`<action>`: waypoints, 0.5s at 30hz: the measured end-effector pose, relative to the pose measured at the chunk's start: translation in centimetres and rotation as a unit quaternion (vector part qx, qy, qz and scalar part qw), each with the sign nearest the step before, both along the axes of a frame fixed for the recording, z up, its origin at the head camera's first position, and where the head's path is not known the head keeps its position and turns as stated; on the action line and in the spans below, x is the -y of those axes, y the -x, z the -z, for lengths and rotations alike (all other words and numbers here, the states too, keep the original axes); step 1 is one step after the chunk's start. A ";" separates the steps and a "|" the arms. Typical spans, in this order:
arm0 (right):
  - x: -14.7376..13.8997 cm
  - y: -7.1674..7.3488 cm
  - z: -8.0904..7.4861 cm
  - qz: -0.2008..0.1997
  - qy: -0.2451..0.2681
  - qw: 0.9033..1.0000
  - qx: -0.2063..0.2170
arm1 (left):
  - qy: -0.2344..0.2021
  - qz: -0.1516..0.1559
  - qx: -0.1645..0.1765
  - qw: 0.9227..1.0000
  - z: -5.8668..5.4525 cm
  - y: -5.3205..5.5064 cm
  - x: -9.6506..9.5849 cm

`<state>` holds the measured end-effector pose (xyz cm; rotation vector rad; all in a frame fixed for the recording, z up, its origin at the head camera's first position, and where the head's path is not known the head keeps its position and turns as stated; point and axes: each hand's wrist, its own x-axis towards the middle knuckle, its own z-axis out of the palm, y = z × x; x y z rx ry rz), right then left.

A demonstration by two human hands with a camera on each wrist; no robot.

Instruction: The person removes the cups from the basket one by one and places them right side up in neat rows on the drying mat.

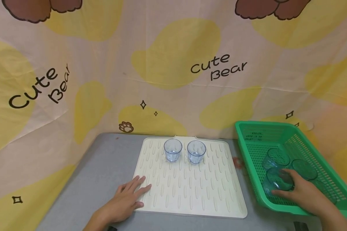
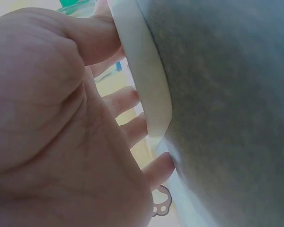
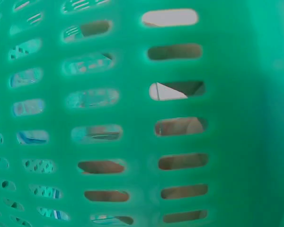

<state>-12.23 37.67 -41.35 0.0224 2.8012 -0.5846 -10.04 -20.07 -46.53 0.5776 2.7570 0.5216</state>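
Inside a green plastic basket, my right hand grips a clear bluish drinking glass by its rim, thumb on the near side and fingers on the far side. Several similar glasses, such as one beyond it, stand around it. My left hand rests with spread fingers on the left edge of a white ridged draining mat. Two matching glasses, a left one and a right one, stand upright side by side near the mat's far edge. The basket's slotted wall mostly hides my right hand in the right wrist view.
The mat and basket sit on a grey table, the basket to the right of the mat. A patterned cloth hangs behind the table and along its left side. The basket's raised rim surrounds the glasses inside.
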 end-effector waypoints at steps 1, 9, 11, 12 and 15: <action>0.0 -0.1 0.0 0.000 0.006 1.000 -0.009 | -0.001 0.000 0.001 1.000 0.0 0.0 0.0; -0.1 -0.5 -0.3 0.007 0.033 0.997 -0.069 | -0.002 -0.002 0.003 1.000 0.2 0.1 0.1; 0.0 -0.7 -0.4 0.011 0.043 0.996 -0.079 | -0.001 -0.002 0.003 1.000 0.3 0.1 0.1; 0.0 -0.7 -0.4 0.012 0.051 0.995 -0.085 | -0.003 -0.003 0.004 1.000 0.3 0.1 0.1; 0.1 -0.8 -0.7 0.018 0.079 0.991 -0.106 | -0.007 -0.005 0.007 1.000 0.4 0.2 0.1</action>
